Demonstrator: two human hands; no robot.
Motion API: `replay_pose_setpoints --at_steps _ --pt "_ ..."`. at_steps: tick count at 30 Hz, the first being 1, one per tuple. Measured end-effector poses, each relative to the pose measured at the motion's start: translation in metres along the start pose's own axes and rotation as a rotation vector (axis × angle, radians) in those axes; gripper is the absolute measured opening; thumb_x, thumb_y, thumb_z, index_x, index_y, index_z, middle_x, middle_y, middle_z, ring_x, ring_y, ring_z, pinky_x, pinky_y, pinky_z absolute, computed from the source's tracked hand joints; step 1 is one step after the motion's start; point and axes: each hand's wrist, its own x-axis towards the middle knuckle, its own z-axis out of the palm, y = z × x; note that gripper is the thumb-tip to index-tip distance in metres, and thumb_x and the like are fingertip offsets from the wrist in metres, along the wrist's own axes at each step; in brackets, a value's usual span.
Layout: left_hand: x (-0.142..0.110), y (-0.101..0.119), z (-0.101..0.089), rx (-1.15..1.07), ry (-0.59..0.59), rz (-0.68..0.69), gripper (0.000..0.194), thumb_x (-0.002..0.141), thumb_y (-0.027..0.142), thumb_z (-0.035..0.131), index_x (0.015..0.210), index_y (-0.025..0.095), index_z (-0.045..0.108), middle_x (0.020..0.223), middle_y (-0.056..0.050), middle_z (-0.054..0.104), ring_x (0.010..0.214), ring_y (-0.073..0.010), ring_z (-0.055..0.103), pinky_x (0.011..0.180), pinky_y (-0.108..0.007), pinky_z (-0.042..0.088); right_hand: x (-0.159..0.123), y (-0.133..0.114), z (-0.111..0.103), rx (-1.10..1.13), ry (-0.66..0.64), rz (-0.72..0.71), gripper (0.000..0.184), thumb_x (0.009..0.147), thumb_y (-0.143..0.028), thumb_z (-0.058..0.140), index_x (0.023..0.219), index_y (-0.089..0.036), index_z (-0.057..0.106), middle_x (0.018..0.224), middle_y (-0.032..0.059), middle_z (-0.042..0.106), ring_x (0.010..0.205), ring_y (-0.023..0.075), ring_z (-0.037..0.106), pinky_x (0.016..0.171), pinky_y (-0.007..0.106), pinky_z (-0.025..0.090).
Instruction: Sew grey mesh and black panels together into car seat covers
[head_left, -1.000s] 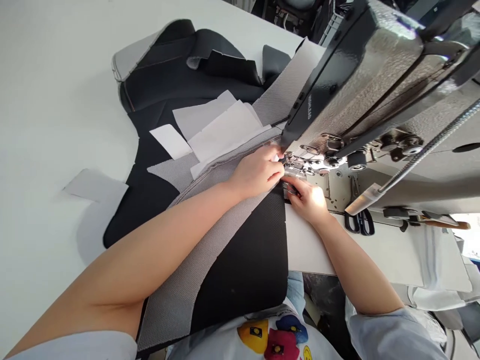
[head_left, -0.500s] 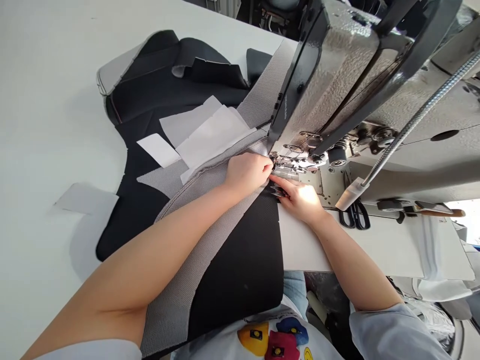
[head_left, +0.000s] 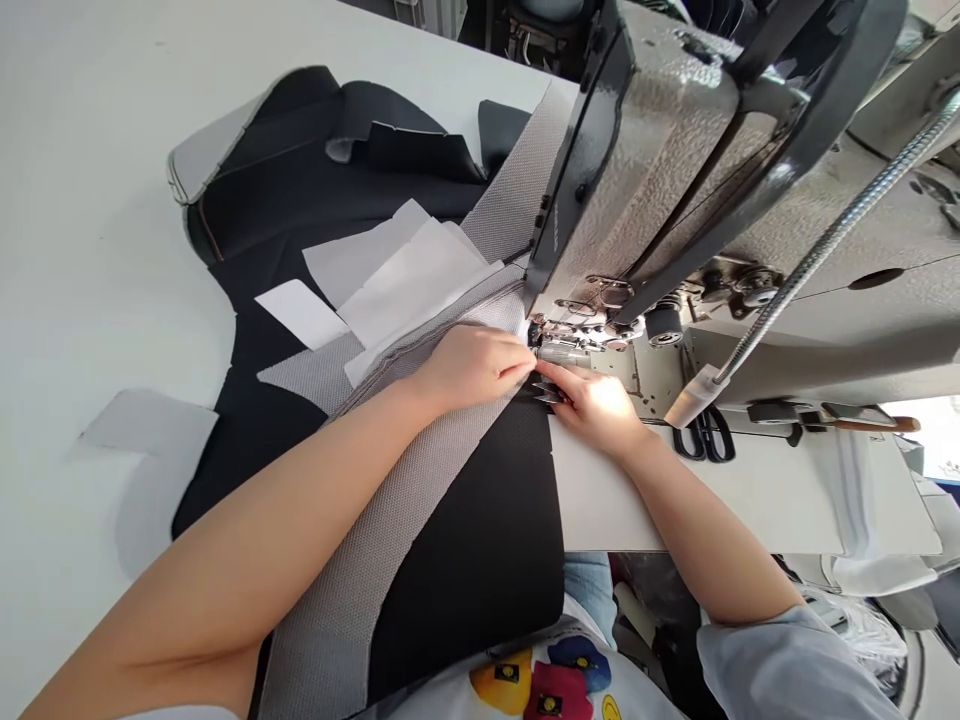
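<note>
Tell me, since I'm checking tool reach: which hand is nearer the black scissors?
Right. The right hand rests on the table just left of the scissors; the left hand lies farther off, on the grey mesh fabric.
</note>
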Motion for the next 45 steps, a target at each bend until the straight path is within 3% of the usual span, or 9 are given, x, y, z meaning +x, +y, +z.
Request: replay_pose_setpoints --at_steps 4,11,22,32,34,36,38,41,45 --pt "0.010 0.005 0.012 0.159 0.078 -0.239 0.029 0.084 0.017 0.044 0.064 0.020 0.065 0.070 -0.002 0.064 0.063 -0.0148 0.057 0.053 -0.028 0.030 0.000 -0.001 0.000 0.009 0.004 0.009 0.060 0.075 -0.009 0.047 0.134 -0.023 0.052 0.098 0.0025 0.071 0.086 0.0172 0.064 0.070 0.024 0.047" --pt "0.018 0.018 0.015 0.240 0.061 -0.385 0.027 0.084 0.017 0.044 0.074 0.018 0.069 0.076 -0.006 0.067 0.068 -0.0201 0.062 0.050 -0.030 0.028 -0.001 -0.002 0.002 -0.019 0.015 0.024 0.059 0.076 -0.010 0.047 0.133 -0.024 0.052 0.099 0.0026 0.071 0.086 0.0180 0.064 0.068 0.024 0.047" --pt "0.022 0.017 0.013 0.244 0.010 -0.425 0.027 0.084 0.019 0.045 0.080 0.017 0.071 0.076 -0.010 0.068 0.073 -0.0249 0.065 0.054 -0.031 0.035 0.000 -0.001 0.002 -0.052 -0.005 0.034 0.060 0.077 -0.010 0.047 0.136 -0.025 0.050 0.108 0.0034 0.070 0.091 0.0191 0.065 0.071 0.026 0.049" --pt "0.019 0.017 0.012 0.217 0.031 -0.408 0.026 0.083 0.016 0.045 0.076 0.017 0.070 0.076 -0.008 0.068 0.070 -0.0221 0.064 0.052 -0.031 0.033 0.000 0.001 0.001 0.025 0.000 0.026 0.055 0.079 -0.013 0.047 0.134 -0.023 0.051 0.104 0.0046 0.069 0.091 0.0197 0.064 0.077 0.028 0.050" --pt "0.017 0.014 0.012 0.186 0.040 -0.391 0.026 0.084 0.018 0.046 0.074 0.018 0.070 0.078 -0.006 0.069 0.070 -0.0211 0.064 0.053 -0.031 0.033 0.000 0.002 -0.003 0.139 0.036 0.056 0.045 0.085 -0.018 0.044 0.129 -0.020 0.054 0.101 0.0060 0.069 0.089 0.0194 0.064 0.078 0.029 0.049" --pt "0.014 0.009 0.012 0.132 0.060 -0.368 0.025 0.084 0.020 0.048 0.075 0.020 0.071 0.082 -0.004 0.070 0.074 -0.0203 0.064 0.055 -0.030 0.035 0.000 -0.001 -0.007 0.310 0.089 0.156 0.036 0.092 -0.029 0.038 0.119 -0.019 0.060 0.080 0.0041 0.067 0.075 0.0178 0.063 0.072 0.029 0.048" --pt "0.012 0.006 0.011 0.065 0.078 -0.340 0.023 0.084 0.020 0.050 0.077 0.022 0.072 0.084 -0.002 0.071 0.079 -0.0192 0.064 0.060 -0.028 0.038 -0.001 -0.006 -0.010 0.572 0.079 0.273 0.043 0.096 -0.045 0.030 0.107 -0.019 0.062 0.056 -0.0010 0.054 0.054 0.0148 0.053 0.058 0.027 0.044" --pt "0.009 0.004 0.009 -0.009 0.091 -0.282 0.022 0.083 0.019 0.051 0.076 0.023 0.072 0.084 0.000 0.071 0.082 -0.0174 0.064 0.065 -0.026 0.041 -0.001 -0.018 -0.010 1.141 -0.066 0.367 0.060 0.091 -0.066 0.019 0.096 -0.020 0.058 0.049 -0.0074 0.032 0.038 0.0097 0.028 0.038 0.022 0.026" --pt "0.007 0.005 0.011 -0.058 0.148 -0.240 0.022 0.086 0.022 0.051 0.078 0.023 0.072 0.086 0.000 0.072 0.083 -0.0160 0.064 0.069 -0.025 0.042 0.001 -0.027 -0.006 1.634 -0.155 0.493 0.042 0.084 -0.063 0.045 0.090 -0.022 0.048 0.053 -0.0107 0.028 0.038 0.0056 0.019 0.037 0.018 0.015"
